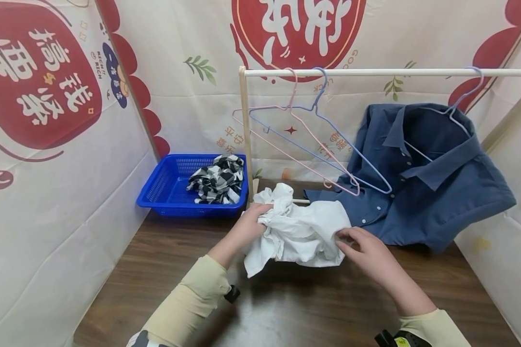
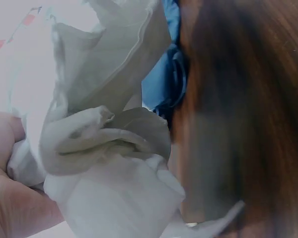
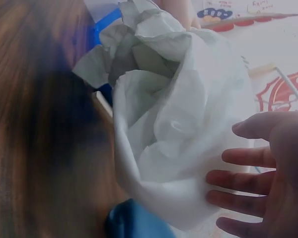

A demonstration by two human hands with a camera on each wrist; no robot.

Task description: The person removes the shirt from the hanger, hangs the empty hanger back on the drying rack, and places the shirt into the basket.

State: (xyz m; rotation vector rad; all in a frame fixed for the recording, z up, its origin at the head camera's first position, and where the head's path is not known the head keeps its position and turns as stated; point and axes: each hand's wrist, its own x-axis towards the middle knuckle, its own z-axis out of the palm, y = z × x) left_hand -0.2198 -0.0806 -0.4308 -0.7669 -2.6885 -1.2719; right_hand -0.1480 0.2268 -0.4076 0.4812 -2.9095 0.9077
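Pale yellow fabric sleeves (image 1: 186, 294) reach over the brown wood-grain table (image 1: 312, 308). Left hand (image 1: 246, 227) grips crumpled white cloth (image 1: 306, 237), presumably bearing its weight above the table; right hand (image 1: 368, 251), fingers extended and apart, flanks it without gripping, contact unclear.

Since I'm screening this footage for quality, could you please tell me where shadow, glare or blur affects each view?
Head: fairly sharp, a dark shadow on the wooden tabletop below the white garment, pale sheen near the bottom edge; left wrist: hazy, upper left washed out nearly white; right wrist: soft overall, the blue collared shirt blurred at the bottom.
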